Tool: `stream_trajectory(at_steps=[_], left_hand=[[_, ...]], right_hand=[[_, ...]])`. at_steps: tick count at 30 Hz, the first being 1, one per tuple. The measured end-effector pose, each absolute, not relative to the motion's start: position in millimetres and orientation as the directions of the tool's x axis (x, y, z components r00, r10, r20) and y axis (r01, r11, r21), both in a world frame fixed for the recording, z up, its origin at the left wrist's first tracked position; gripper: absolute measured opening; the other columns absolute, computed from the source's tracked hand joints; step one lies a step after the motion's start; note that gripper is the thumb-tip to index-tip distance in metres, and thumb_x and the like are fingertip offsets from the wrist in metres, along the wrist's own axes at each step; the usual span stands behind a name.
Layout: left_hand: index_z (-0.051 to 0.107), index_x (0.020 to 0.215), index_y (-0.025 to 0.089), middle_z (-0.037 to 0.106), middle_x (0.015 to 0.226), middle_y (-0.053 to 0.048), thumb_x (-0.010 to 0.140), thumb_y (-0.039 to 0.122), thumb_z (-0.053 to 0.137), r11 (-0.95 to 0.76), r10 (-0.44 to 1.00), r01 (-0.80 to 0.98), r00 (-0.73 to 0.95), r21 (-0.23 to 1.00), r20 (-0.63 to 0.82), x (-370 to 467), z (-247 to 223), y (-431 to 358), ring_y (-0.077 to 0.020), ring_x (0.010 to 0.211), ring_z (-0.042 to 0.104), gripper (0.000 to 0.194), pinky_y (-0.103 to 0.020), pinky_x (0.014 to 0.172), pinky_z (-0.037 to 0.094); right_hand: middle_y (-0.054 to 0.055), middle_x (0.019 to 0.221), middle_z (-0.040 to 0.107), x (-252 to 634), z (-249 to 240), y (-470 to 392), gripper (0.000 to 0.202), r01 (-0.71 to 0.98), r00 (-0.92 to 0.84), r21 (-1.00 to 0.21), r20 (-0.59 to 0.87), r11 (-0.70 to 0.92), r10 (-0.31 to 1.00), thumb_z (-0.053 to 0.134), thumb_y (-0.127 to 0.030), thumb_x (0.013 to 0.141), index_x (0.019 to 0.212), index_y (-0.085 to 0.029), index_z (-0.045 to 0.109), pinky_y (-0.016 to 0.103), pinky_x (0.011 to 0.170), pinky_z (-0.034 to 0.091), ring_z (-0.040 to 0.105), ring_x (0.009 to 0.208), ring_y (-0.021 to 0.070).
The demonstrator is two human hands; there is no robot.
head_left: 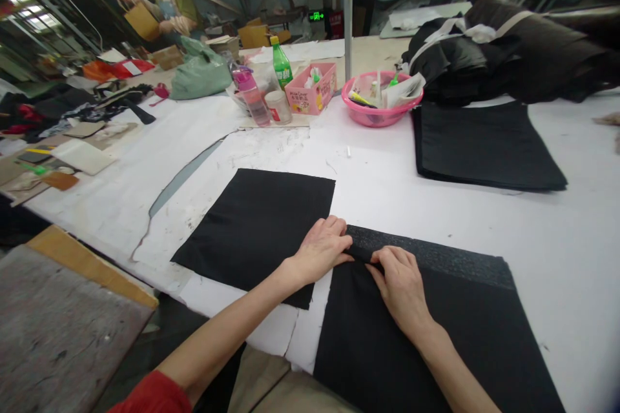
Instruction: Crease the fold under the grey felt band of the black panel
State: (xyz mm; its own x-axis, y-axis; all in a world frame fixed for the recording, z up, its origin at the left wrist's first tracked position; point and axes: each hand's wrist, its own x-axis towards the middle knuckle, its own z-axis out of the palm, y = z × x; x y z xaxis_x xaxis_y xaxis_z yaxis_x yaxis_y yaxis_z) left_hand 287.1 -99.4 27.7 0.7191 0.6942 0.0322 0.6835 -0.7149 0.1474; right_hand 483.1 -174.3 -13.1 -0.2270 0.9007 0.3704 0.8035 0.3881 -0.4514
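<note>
A large black fabric piece [465, 329] lies on the white-covered table in front of me, with a dark speckled strip [455, 257] along its far edge. My left hand [325, 244] pinches that cloth at its far left corner. Close beside it on the right, my right hand [400, 284] grips a raised fold of the same cloth between thumb and fingers. Left of the hands lies a second, flat black fabric piece [261, 226], partly under my left forearm.
Black cloth is stacked [484, 142] at the right. Farther back stand a pink basket [380, 117], a pink box [314, 93], a green bottle [281, 64] and a purple-topped bottle [254, 100]. A grey board [62, 329] is at lower left. A person [169, 6] stands at the far left.
</note>
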Motion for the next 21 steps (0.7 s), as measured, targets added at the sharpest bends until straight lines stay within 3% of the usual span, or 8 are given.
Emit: stream_trajectory(at_steps=[5, 8, 11, 15, 21], left_hand=[[0.059, 0.077, 0.016, 0.052, 0.09, -0.005, 0.077, 0.055, 0.07, -0.678, 0.734, 0.732, 0.679, 0.074, 0.015, 267, 33, -92, -0.0232, 0.093, 0.046, 0.04, -0.033, 0.075, 0.037], [0.06, 0.097, 0.016, 0.055, 0.103, -0.007, 0.078, 0.054, 0.07, -0.674, 0.738, 0.722, 0.668, 0.155, 0.096, 269, 35, -96, -0.024, 0.101, 0.047, 0.044, -0.034, 0.08, 0.039], [0.057, 0.112, 0.018, 0.055, 0.111, -0.007, 0.085, 0.039, 0.069, -0.753, 0.65, 0.617, 0.752, 0.231, 0.109, 282, 31, -100, -0.0232, 0.106, 0.048, 0.036, -0.035, 0.085, 0.04], [0.062, 0.093, 0.018, 0.057, 0.094, -0.005, 0.091, 0.03, 0.063, -0.786, 0.587, 0.548, 0.807, 0.286, 0.069, 296, 18, -101, -0.0217, 0.097, 0.05, 0.012, -0.035, 0.083, 0.041], [0.06, 0.082, 0.018, 0.056, 0.086, -0.004, 0.093, 0.028, 0.058, -0.774, 0.574, 0.514, 0.816, 0.37, 0.066, 298, 12, -97, -0.0197, 0.09, 0.05, 0.015, -0.033, 0.08, 0.043]], right_hand=[[0.004, 0.094, 0.059, 484, -15, -174, 0.012, 0.799, -0.208, -0.467, 0.377, 0.379, 0.902, 0.054, -0.013, 0.091, 0.101, -0.019, 0.052, 0.036, 0.086, 0.039, 0.053, 0.094, 0.0204], [0.005, 0.096, 0.06, 484, -14, -175, 0.016, 0.809, -0.213, -0.463, 0.345, 0.363, 0.914, 0.054, -0.013, 0.091, 0.106, -0.019, 0.054, 0.036, 0.088, 0.039, 0.052, 0.097, 0.0209], [0.006, 0.097, 0.061, 483, -12, -177, 0.016, 0.829, -0.22, -0.44, 0.308, 0.344, 0.925, 0.054, -0.014, 0.092, 0.108, -0.019, 0.055, 0.036, 0.089, 0.04, 0.052, 0.099, 0.0208], [0.005, 0.098, 0.062, 484, -12, -178, 0.014, 0.856, -0.23, -0.399, 0.275, 0.328, 0.934, 0.056, -0.019, 0.094, 0.107, -0.02, 0.057, 0.034, 0.09, 0.039, 0.052, 0.099, 0.0194], [0.004, 0.093, 0.06, 486, -12, -178, 0.006, 0.886, -0.215, -0.353, 0.263, 0.301, 0.941, 0.06, -0.026, 0.093, 0.096, -0.02, 0.058, 0.034, 0.088, 0.038, 0.05, 0.097, 0.0197]])
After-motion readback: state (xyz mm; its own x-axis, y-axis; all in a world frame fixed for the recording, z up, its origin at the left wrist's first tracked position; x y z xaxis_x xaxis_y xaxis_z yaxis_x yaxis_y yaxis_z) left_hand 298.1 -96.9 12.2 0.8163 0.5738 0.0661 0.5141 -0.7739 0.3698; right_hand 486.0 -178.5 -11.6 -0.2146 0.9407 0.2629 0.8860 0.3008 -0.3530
